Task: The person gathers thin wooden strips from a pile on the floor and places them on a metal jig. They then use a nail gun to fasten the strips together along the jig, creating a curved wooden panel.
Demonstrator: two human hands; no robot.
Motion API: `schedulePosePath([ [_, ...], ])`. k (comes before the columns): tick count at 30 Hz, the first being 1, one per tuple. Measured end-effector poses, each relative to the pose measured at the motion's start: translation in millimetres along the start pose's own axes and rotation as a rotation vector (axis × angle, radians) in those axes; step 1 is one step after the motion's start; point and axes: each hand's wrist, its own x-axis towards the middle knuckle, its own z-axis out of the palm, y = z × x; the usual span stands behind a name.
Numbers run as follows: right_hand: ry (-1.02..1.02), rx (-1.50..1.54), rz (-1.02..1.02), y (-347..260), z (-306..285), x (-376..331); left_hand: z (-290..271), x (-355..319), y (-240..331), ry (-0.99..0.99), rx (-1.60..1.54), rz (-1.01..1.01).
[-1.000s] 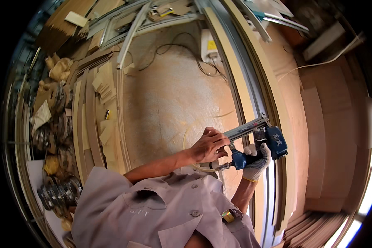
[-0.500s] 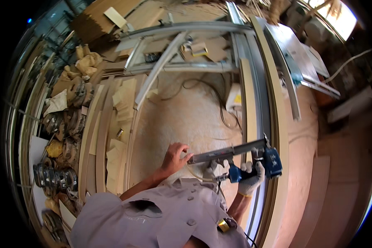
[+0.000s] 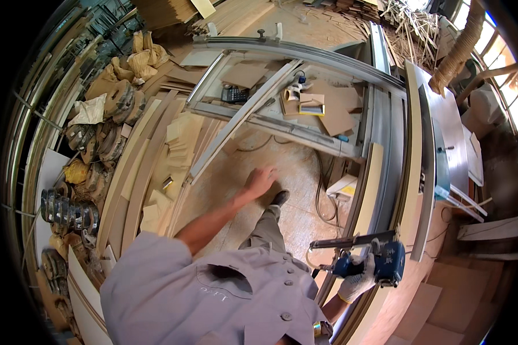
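My right hand (image 3: 360, 282), in a white knit glove, is wrapped round the handle of a blue nail gun (image 3: 391, 261). The gun's long dark magazine (image 3: 351, 241) points left, and a hose meets the handle's end. Beneath the gun run long wooden strips and metal rails. My bare left hand (image 3: 261, 181) is stretched forward over the floor, apart from everything. Its fingers point to the right, slightly bent and a little blurred, with nothing seen in them.
Ahead stands a metal frame table (image 3: 305, 49) with cardboard pieces (image 3: 336, 109), a black calculator (image 3: 234, 94) and a white glove (image 3: 293, 91) on it. A slanted metal bar (image 3: 244, 118) crosses it. Wooden boards (image 3: 141, 207) lie at left. A dark cable (image 3: 318, 201) loops on the floor.
My left hand has left the magazine's end and moved forward. The nail gun, still in my right hand, sits lower and farther right. The view has shifted, and my leg and shoe now show.
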Motion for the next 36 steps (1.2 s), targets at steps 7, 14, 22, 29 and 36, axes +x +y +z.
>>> schedulePosePath([
  [7, 0.073, -0.165, -0.091, 53.2, 90.0, 48.4, 104.6, 307.7, -83.1, -0.082, 0.064, 0.071],
  [14, 0.150, -0.288, -0.149, 66.9, 163.2, 65.6, 158.8, 409.6, -127.2, -0.304, 0.303, 0.117],
  [22, 0.084, -0.217, -0.126, 62.1, 209.9, 94.0, 151.4, 425.0, -132.1, -0.299, 0.119, -0.021],
  [29, 0.038, -0.277, -0.183, 64.7, 213.6, 108.3, 148.5, 430.7, -136.3, -0.251, 0.010, -0.088],
  [36, 0.093, -0.257, -0.152, 56.2, 232.4, 110.0, 135.9, 425.9, -118.1, -0.063, -0.160, 0.024],
])
